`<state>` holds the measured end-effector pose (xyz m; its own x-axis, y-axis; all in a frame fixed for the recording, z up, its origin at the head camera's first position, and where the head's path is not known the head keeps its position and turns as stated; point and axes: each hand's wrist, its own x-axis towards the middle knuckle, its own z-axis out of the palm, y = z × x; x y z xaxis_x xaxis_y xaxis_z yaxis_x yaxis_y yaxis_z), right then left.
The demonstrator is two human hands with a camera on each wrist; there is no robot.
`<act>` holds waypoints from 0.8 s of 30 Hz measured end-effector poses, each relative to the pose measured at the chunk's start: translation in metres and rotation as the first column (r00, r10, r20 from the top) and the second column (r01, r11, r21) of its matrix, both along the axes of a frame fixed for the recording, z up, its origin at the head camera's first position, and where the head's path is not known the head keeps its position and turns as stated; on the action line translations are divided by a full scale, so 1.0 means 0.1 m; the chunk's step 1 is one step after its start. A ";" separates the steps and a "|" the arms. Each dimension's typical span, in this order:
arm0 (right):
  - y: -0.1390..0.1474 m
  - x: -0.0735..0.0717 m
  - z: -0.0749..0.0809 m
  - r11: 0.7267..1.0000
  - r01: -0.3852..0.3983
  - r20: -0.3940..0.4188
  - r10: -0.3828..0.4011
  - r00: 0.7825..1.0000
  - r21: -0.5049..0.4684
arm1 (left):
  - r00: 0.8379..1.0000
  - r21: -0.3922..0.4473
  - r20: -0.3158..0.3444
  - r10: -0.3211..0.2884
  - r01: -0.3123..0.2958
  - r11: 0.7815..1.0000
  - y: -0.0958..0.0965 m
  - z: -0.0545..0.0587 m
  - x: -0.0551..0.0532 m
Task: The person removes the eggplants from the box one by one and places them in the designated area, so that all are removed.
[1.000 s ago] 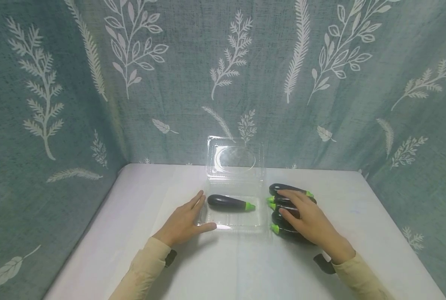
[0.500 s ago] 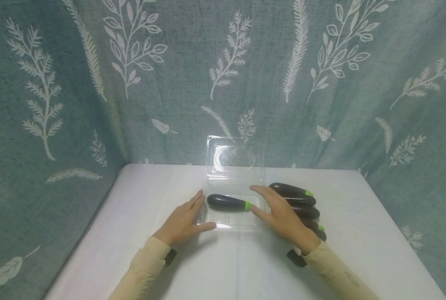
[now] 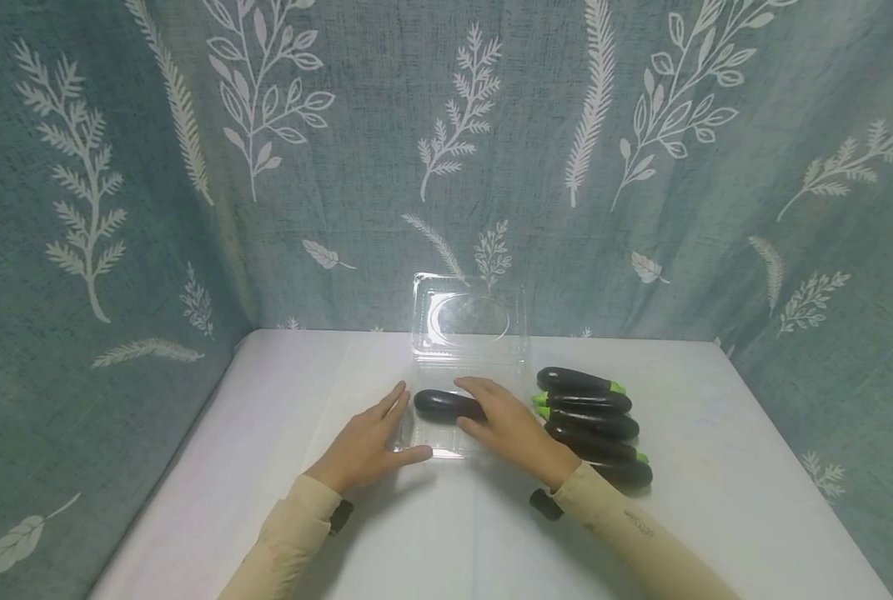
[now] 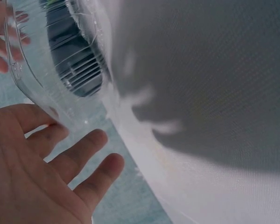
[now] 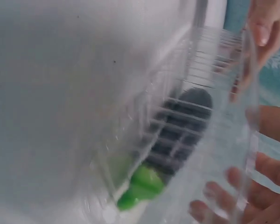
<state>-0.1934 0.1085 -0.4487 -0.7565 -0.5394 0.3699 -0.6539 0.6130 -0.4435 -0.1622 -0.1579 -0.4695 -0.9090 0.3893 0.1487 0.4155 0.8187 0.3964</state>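
A clear plastic clamshell box [image 3: 446, 455] stands mid-table with its lid [image 3: 470, 333] raised at the back. Inside its base lies one dark purple eggplant [image 3: 440, 405]; its green cap [image 5: 144, 184] shows through the ribbed wall in the right wrist view. My left hand [image 3: 367, 446] is at the box's left side, thumb along the front rim and fingers [image 4: 91, 144] spread. Over the box's right part reaches my right hand [image 3: 517, 429], covering the eggplant's cap end in the head view. Its fingers [image 5: 242, 186] are apart, with a gap between them and the eggplant in the right wrist view.
To the right of the box, several more eggplants [image 3: 592, 423] lie in a stacked row, the nearest partly behind the right forearm. A white cloth covers the table [image 3: 288, 383]. Green leaf-patterned curtains [image 3: 371, 208] hang at the back and both sides.
My right hand has moved left, off the row of eggplants and over the box, bringing no eggplant with it. My left hand has stayed at the box's left side.
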 end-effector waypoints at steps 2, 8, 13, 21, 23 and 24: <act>-0.05 -0.03 -0.03 1.000 0.015 0.005 -0.015 1.000 0.017 | 1.000 0.000 -0.004 0.000 0.000 1.000 0.00 0.00 -0.01; -0.16 -0.14 -0.13 0.996 0.068 0.032 -0.070 0.997 0.061 | 1.000 -0.006 -0.008 -0.004 0.004 1.000 0.01 0.00 -0.01; -0.21 -0.20 -0.18 0.990 0.082 0.047 -0.088 0.995 0.113 | 1.000 -0.007 -0.012 -0.005 0.005 1.000 0.01 0.01 0.00; -0.27 -0.27 -0.24 0.979 0.076 0.084 -0.094 0.992 0.191 | 1.000 -0.010 -0.004 -0.004 0.004 1.000 0.01 0.01 0.00; -0.27 -0.28 -0.25 0.978 0.069 0.086 -0.088 0.992 0.199 | 1.000 -0.012 -0.005 -0.001 0.001 1.000 0.01 0.01 0.00; -0.28 -0.29 -0.25 0.977 0.067 0.089 -0.087 0.992 0.204 | 1.000 -0.010 -0.004 -0.001 0.001 1.000 0.01 0.01 0.00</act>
